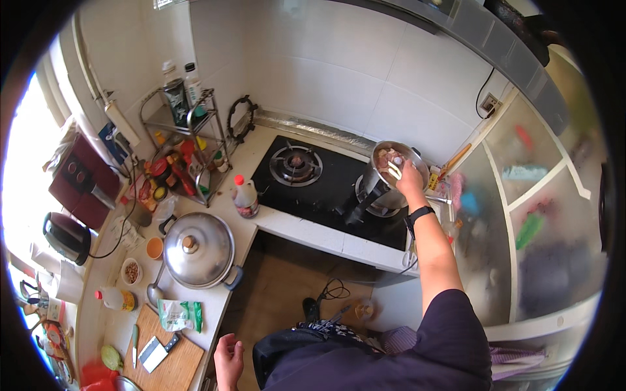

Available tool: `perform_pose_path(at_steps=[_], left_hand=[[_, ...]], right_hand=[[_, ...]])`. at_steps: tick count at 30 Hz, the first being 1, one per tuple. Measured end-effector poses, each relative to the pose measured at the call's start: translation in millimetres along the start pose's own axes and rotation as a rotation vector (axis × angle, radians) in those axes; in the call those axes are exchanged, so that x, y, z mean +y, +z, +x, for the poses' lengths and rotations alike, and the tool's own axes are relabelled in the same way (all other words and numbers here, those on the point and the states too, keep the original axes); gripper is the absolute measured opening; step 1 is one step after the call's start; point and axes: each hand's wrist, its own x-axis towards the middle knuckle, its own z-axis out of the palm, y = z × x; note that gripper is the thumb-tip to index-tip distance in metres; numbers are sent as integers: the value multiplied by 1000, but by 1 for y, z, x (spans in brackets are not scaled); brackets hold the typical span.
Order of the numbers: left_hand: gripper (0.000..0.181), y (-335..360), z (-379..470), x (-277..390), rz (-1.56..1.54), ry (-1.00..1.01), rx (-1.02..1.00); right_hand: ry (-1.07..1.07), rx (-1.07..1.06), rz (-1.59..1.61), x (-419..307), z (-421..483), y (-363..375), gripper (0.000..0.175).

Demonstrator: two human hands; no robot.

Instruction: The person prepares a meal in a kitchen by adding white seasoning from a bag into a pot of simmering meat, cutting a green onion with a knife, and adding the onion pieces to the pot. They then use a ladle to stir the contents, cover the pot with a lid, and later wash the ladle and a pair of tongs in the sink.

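Note:
My right hand (pixel 410 178) is over the mouth of a metal pot (pixel 386 188) on the right burner. Pale, slender food pieces (pixel 394 171) show at its fingertips; I cannot tell exactly what they are. Inside the pot lie chunks of meat (pixel 386 155), partly hidden by the hand. A black handle (pixel 367 203) sticks out from the pot toward me. Low in the view, my left hand (pixel 229 357) hangs beside the counter edge, fingers loosely curled and apart, holding nothing. Nearest to it is a wooden cutting board (pixel 183 354) with a cleaver (pixel 155 353) and a small green-handled knife (pixel 135 344).
A lidded wok (pixel 198 249) stands on the left counter near a ladle (pixel 155 293), a bowl of peanuts (pixel 131 271) and a plastic packet (pixel 180 315). A red-capped bottle (pixel 245 198) is beside the black gas hob (pixel 313 195). Cables (pixel 335 291) lie on the floor.

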Motion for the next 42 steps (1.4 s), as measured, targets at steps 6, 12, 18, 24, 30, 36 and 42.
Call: perform_pose_path(at_steps=[6, 12, 18, 24, 30, 36, 42], left_hand=[[25, 71, 38, 58, 50, -8, -69], [25, 98, 73, 84, 133, 61, -117], [27, 105, 119, 110, 197, 152, -201], [29, 98, 144, 110, 148, 206, -242], [26, 81, 149, 94, 179, 217, -211], [26, 79, 158, 98, 171, 216, -222], [25, 72, 158, 88, 193, 214, -197]], right_hand=[[1, -149, 83, 47, 54, 24, 35], [31, -294, -187, 96, 41, -41, 22], [-46, -690, -42, 140, 29, -42, 32], [-55, -687, -113, 115, 51, -113, 33], [-52, -709, 155, 128, 71, -146, 35], [-42, -427, -129, 146, 85, -91, 35], [14, -516, -225, 120, 109, -20, 30]])
